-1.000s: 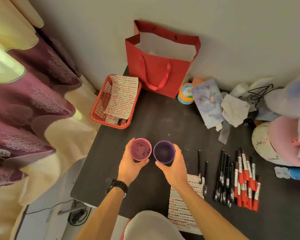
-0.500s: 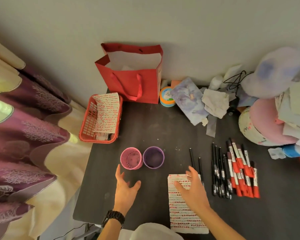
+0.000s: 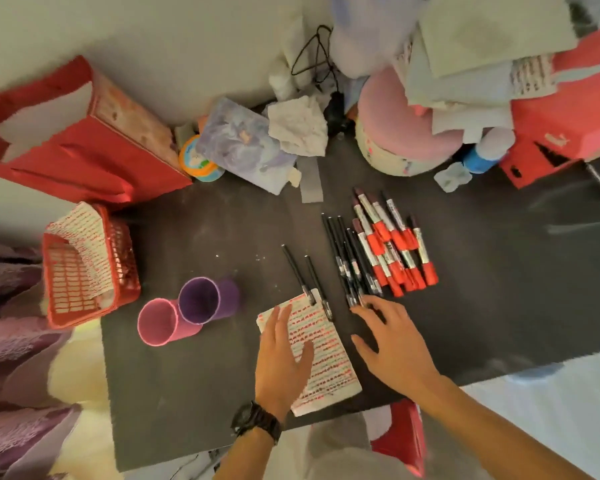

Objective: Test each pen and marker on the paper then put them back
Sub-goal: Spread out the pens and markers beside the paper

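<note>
A white paper point(image 3: 321, 355) covered in red test marks lies on the dark table near its front edge. My left hand point(image 3: 280, 358) rests flat on the paper's left part, fingers straight. My right hand point(image 3: 390, 344) hovers open just right of the paper, its fingertips at the near ends of a row of several black pens point(image 3: 349, 258). Two more black pens point(image 3: 307, 278) lie across the paper's top edge. Several red-capped markers point(image 3: 392, 244) lie right of the black pens. A pink cup point(image 3: 160, 322) and a purple cup point(image 3: 205, 299) stand left of the paper.
A red basket point(image 3: 87, 268) with marked paper sits at the left table edge, a red paper bag point(image 3: 73, 150) behind it. Papers, cloth, a round pink box point(image 3: 395, 129) and red boxes point(image 3: 561, 133) crowd the back and right. The table's front edge point(image 3: 194, 448) is close.
My left hand moved right from the bare table onto the paper. My right hand left the paper and reached right to the black pens. The camera view swung right.
</note>
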`<state>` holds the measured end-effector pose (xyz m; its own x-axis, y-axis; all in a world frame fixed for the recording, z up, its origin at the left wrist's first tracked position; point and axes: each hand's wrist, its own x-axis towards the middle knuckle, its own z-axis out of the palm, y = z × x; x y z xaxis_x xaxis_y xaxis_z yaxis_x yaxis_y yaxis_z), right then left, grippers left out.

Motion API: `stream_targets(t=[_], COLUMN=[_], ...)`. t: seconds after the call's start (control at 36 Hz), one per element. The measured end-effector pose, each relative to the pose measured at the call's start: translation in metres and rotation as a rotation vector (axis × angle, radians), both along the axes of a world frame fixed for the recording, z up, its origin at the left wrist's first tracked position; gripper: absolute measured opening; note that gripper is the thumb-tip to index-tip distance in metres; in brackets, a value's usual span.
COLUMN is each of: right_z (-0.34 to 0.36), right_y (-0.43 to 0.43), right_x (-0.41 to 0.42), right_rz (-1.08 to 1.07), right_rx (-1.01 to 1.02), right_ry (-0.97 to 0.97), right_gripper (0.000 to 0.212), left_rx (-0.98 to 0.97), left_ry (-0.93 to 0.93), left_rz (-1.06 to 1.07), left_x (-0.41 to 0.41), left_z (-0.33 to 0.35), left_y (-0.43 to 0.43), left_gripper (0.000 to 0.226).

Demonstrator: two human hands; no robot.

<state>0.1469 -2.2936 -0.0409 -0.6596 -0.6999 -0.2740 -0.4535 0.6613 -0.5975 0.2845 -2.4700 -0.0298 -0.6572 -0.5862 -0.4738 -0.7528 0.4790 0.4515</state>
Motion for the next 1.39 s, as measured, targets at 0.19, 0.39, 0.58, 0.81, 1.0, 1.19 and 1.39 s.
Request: stream_targets(t=[0.19, 0.39, 0.58, 0.81, 1.0, 1.19, 1.39], right_z=[-0.024, -0.046, -0.066, -0.090, -0.085, -0.074, -0.071], right_y=[-0.008, -0.052, -0.076, -0.059, -0.054, -0.043, -0.009], right_x=[0.007, -0.005, -0.031, -0.030, -0.028, -0.017, -0.001], right_rz=[-0.033, 0.188, 0.569, 0.469, 0.298, 0.207, 0.221], right_rx=[-0.098, -0.122, 0.002, -0.068, -0.189, -0.062, 0.041], right_ry=[0.150, 0.310, 0.570, 0.809, 0.841, 0.829, 0.799], right_gripper=[0.044, 0.061, 0.062, 0.052, 0.036, 0.036, 0.067], left_rx=[-0.151, -0.318, -0.427, -0.533, -0.553, -0.606, -0.614], left_ry=[0.034, 0.182, 0.272, 0.317, 0.345, 0.351, 0.306], left_rz=[-0.027, -0.056, -0.108, -0.118, -0.105, -0.187, -0.215], left_x=[-0.052, -0.043, -0.032, -0.028, -0.023, -0.013, 0.033], left_z=[-0.037, -0.071, -0.092, -0.106, -0.108, -0.074, -0.078], left_y=[0.000, 0.005, 0.002, 0.002, 0.002, 0.000, -0.003], left_gripper=[0.061, 0.059, 0.059, 0.063, 0.057, 0.059, 0.059])
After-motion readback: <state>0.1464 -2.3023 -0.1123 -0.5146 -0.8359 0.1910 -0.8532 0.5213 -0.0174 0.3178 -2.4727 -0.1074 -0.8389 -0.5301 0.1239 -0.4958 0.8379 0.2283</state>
